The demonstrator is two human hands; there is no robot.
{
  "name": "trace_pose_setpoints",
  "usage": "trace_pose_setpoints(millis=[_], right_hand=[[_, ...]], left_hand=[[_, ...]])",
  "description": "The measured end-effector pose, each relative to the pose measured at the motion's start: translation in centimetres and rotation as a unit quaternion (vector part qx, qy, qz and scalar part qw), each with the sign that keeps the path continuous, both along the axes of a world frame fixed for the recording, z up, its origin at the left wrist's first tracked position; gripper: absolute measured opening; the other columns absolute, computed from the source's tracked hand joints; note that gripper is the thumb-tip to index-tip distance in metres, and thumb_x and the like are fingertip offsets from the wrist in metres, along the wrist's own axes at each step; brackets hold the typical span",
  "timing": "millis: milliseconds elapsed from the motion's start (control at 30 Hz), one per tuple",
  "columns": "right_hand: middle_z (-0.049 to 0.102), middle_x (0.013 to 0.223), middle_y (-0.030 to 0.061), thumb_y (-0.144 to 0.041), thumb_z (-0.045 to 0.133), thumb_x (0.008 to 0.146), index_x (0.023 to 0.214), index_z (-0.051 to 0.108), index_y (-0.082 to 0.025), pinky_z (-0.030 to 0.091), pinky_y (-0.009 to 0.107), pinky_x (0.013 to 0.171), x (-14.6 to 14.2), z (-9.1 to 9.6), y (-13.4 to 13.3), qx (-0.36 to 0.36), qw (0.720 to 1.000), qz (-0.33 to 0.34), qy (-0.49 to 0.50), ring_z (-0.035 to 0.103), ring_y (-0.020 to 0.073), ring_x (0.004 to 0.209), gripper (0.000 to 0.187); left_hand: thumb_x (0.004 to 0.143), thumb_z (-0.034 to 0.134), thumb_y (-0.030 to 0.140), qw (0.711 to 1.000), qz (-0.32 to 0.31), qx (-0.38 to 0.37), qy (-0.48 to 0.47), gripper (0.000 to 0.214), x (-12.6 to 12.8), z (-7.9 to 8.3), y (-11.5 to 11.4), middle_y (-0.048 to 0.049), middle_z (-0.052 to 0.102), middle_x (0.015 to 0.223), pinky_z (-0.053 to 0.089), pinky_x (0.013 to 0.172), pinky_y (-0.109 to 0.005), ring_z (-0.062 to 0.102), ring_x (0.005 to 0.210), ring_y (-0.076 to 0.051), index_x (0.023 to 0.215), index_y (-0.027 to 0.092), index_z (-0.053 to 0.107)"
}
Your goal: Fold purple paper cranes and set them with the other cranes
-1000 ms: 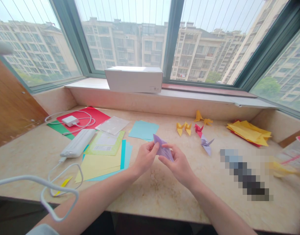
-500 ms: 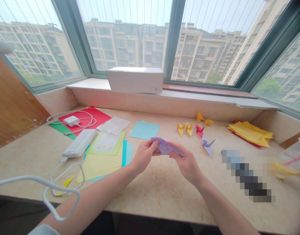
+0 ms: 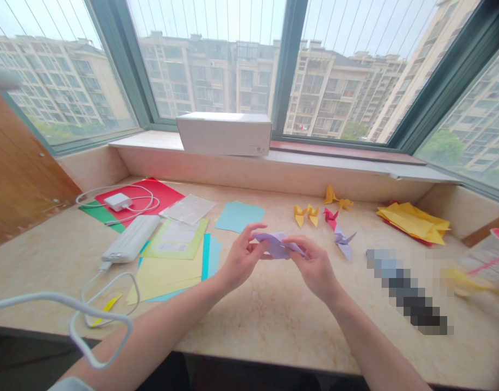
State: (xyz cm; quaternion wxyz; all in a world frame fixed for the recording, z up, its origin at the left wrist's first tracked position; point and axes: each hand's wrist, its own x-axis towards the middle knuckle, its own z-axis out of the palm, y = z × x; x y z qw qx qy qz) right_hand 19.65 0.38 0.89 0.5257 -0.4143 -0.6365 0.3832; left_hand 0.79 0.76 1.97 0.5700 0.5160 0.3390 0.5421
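Observation:
A lilac folded paper piece (image 3: 276,243) is held flat above the stone desk (image 3: 269,315), between both hands. My left hand (image 3: 241,256) pinches its left end, with the index finger raised. My right hand (image 3: 314,266) pinches its right end with closed fingers. Finished paper cranes lie beyond: two yellow ones (image 3: 307,213), an orange one (image 3: 334,196), a red one (image 3: 330,215) and a lilac one (image 3: 343,239).
Loose coloured sheets (image 3: 171,266) and a light blue sheet (image 3: 240,216) lie left of the hands. A white power bank (image 3: 130,244), a charger (image 3: 118,201) with cable and a white box (image 3: 223,133) on the sill sit further back. A yellow paper stack (image 3: 414,221) is at right.
The lilac piece went from upright to lying flat between the hands. My right hand shifted right along it, and my left index finger has lifted.

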Motion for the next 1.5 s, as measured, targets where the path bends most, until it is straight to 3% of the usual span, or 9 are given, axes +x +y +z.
trace_pose_setpoints(millis=[200,433,567,733,1100,1267,1500], right_hand=[[0.071,0.108,0.0051,-0.024,0.062,0.088,0.097,0.078,-0.028,0.056,0.037,0.085,0.4,0.5,-0.2,0.025,1.000,0.006,0.014,0.066,0.0234,0.101,0.020],[0.071,0.110,0.0052,-0.017,0.059,0.088,0.099,0.079,-0.029,0.057,0.036,0.086,1.1,0.3,0.2,0.076,0.997,-0.007,-0.026,0.067,0.0225,0.103,0.026],[0.071,0.110,0.0055,-0.012,0.058,0.088,0.100,0.078,-0.028,0.057,0.032,0.084,1.7,0.2,0.6,0.110,0.993,0.000,-0.039,0.067,0.0208,0.102,0.029],[0.073,0.109,0.0054,-0.011,0.058,0.088,0.100,0.078,-0.029,0.058,0.031,0.083,2.3,0.7,0.6,0.128,0.990,0.003,-0.058,0.068,0.0203,0.101,0.029],[0.070,0.103,0.0063,-0.008,0.055,0.087,0.091,0.078,-0.025,0.056,0.027,0.075,2.5,0.9,0.4,0.129,0.991,0.005,-0.043,0.067,0.0184,0.094,0.029],[0.070,0.104,0.0073,-0.007,0.052,0.088,0.092,0.077,-0.023,0.056,0.028,0.075,2.5,1.0,0.5,0.156,0.985,0.001,-0.075,0.067,0.0192,0.095,0.030],[0.070,0.106,0.0081,-0.004,0.050,0.087,0.091,0.075,-0.022,0.056,0.031,0.078,2.5,0.5,0.7,0.178,0.976,0.021,-0.124,0.068,0.0198,0.096,0.031]], left_hand=[[0.089,0.064,0.038,1.000,-0.027,0.008,-0.003,0.029,-0.4,-0.2,0.1,-0.0044,0.071,0.086,0.064,0.080,-0.041,0.072,0.082,-0.019,0.105,0.014,0.066],[0.091,0.064,0.041,0.998,-0.059,0.002,-0.014,0.040,-0.9,-0.8,0.3,-0.0090,0.075,0.098,0.062,0.086,-0.042,0.073,0.091,-0.022,0.119,0.013,0.067],[0.091,0.064,0.045,0.997,-0.069,0.014,-0.013,0.051,-1.0,-0.6,0.1,-0.0106,0.075,0.104,0.061,0.088,-0.044,0.073,0.094,-0.024,0.132,0.015,0.059],[0.089,0.066,0.048,0.999,-0.038,0.003,0.015,0.051,-0.9,-0.4,0.1,-0.0108,0.077,0.093,0.063,0.082,-0.040,0.075,0.087,-0.024,0.123,0.010,0.064],[0.090,0.062,0.054,0.999,-0.032,-0.017,0.006,0.049,-0.6,-0.3,0.1,-0.0127,0.077,0.091,0.062,0.077,-0.035,0.075,0.082,-0.023,0.100,0.008,0.071],[0.089,0.063,0.055,0.998,-0.045,-0.037,-0.002,0.049,-0.6,-0.3,0.3,-0.0123,0.078,0.091,0.062,0.076,-0.032,0.076,0.082,-0.022,0.105,0.009,0.068],[0.090,0.056,0.059,0.993,-0.043,0.008,0.107,0.055,-0.8,0.0,-0.2,-0.0113,0.076,0.080,0.062,0.062,-0.030,0.076,0.069,-0.023,0.108,0.008,0.064]])
